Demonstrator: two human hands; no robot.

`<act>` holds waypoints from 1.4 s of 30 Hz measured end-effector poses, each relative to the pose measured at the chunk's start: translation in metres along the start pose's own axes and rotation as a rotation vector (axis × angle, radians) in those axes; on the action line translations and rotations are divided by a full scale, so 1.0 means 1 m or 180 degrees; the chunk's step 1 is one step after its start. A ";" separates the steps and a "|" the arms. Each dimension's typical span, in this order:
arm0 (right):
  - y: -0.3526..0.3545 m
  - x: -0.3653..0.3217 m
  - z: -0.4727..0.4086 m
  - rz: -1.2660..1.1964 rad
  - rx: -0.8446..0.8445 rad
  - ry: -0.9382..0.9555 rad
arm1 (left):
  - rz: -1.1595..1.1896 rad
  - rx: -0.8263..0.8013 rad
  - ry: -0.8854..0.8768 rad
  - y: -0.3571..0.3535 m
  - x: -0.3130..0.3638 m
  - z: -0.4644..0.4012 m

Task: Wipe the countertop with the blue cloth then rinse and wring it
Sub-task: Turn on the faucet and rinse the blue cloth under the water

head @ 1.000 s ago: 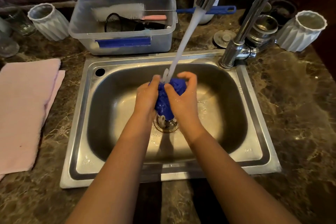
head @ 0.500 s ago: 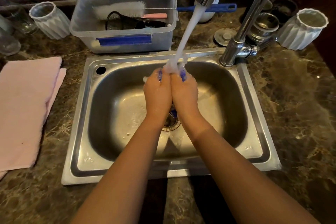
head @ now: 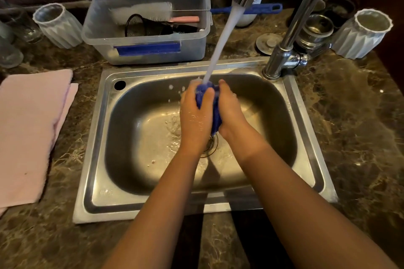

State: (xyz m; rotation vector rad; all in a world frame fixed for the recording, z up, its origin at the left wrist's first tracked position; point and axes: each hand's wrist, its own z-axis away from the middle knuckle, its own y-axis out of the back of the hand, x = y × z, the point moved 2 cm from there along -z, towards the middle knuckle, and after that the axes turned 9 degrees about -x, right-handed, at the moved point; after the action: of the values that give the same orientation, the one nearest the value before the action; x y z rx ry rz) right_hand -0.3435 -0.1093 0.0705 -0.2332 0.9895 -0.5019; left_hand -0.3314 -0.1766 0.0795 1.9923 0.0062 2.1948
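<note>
Two hands work over one steel sink. Left hand and right hand are pressed together, fingers curled tight around one bunched blue cloth, which is squeezed between the palms above the drain. One stream of water falls from the spout of the tap onto the top of the cloth. Droplets scatter on the basin wall beside the left hand.

One brown marble countertop surrounds the sink. Two white ribbed cups stand on it: one at rear left, one at rear right; their contents cannot be seen. One clear plastic tub sits behind the sink and contains one white bottle brush with a pink handle and one black mesh strainer. One blue-handled tool lies across the tub's right rim. One folded pink towel lies flat to the left of the sink. One metal sink plug rests near the tap base.
</note>
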 end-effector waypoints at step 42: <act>-0.006 -0.001 -0.001 0.1105 -0.0272 0.0896 | -0.0236 0.0491 -0.0728 0.009 0.011 0.010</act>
State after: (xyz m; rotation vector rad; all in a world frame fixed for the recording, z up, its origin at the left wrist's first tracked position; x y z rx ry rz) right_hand -0.3469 -0.1140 0.0734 -0.0636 1.2977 -0.1763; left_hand -0.3233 -0.1848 0.0928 2.2755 0.2216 1.9639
